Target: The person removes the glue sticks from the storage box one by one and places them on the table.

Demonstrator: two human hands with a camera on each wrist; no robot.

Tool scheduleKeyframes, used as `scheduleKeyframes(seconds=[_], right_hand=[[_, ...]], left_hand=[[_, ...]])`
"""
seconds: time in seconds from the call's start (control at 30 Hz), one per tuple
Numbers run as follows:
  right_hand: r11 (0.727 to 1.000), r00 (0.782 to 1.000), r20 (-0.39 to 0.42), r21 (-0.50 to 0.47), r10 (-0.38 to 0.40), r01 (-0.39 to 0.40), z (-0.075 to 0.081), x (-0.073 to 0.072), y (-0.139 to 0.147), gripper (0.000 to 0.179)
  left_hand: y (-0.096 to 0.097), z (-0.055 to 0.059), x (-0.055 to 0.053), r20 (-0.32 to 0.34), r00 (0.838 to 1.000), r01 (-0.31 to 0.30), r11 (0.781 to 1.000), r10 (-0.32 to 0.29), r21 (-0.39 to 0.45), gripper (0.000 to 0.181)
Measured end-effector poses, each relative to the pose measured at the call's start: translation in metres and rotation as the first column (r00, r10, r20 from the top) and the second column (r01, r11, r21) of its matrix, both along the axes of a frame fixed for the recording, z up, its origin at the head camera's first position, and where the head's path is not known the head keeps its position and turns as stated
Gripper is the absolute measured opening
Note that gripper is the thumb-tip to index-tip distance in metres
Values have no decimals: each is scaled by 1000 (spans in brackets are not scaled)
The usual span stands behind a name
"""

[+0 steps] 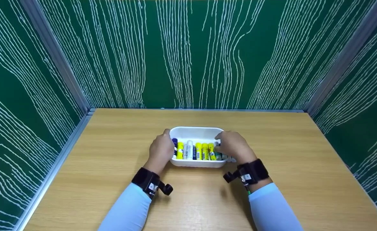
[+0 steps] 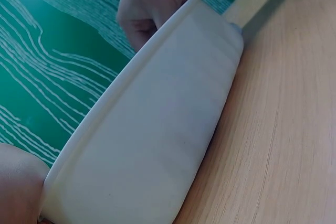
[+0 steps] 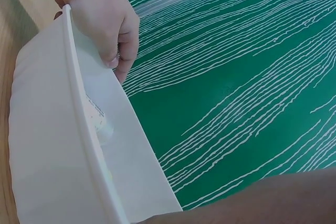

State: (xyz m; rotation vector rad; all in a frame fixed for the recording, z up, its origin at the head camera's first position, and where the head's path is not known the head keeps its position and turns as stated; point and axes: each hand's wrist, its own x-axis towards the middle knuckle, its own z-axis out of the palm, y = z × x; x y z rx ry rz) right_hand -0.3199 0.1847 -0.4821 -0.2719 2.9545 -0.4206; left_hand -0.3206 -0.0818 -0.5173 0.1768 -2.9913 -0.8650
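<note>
On the table stands a white tray (image 1: 197, 164) with a row of glue sticks in it: several yellow ones (image 1: 205, 152), a white one (image 1: 189, 150) and a few darker ones. My left hand (image 1: 161, 148) grips the tray's left end. Over the right end, my right hand (image 1: 235, 146) has its thumb and fingers curled inside, around the upper part of a green glue stick (image 1: 218, 156). The left wrist view shows the tray's outer wall (image 2: 147, 108), with the right hand (image 2: 149, 6) beyond its rim. In the right wrist view, the left hand (image 3: 102, 17) is at the far end.
The wooden table (image 1: 195, 199) extends all around the tray. Green panels (image 1: 207, 57) with white wavy lines stand behind and at both sides, joined by metal posts (image 1: 60, 61). Each wrist wears a black strap (image 1: 254, 171) with a small camera.
</note>
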Motion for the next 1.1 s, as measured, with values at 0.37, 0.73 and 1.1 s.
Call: scheduleKeyframes(seconds=[0.37, 0.73, 1.1], right_hand=[[1000, 999, 41, 27, 3, -4, 3, 1, -2, 39], [1000, 997, 76, -9, -12, 13, 5, 2, -4, 41], [999, 998, 53, -22, 25, -24, 7, 5, -4, 35]], left_hand=[[-1, -1, 1, -20, 1000, 11, 1000, -11, -5, 50], [0, -2, 0, 1, 1000, -1, 1000, 1, 7, 51], [-2, -5, -1, -56, 998, 17, 1000, -18, -17, 49]])
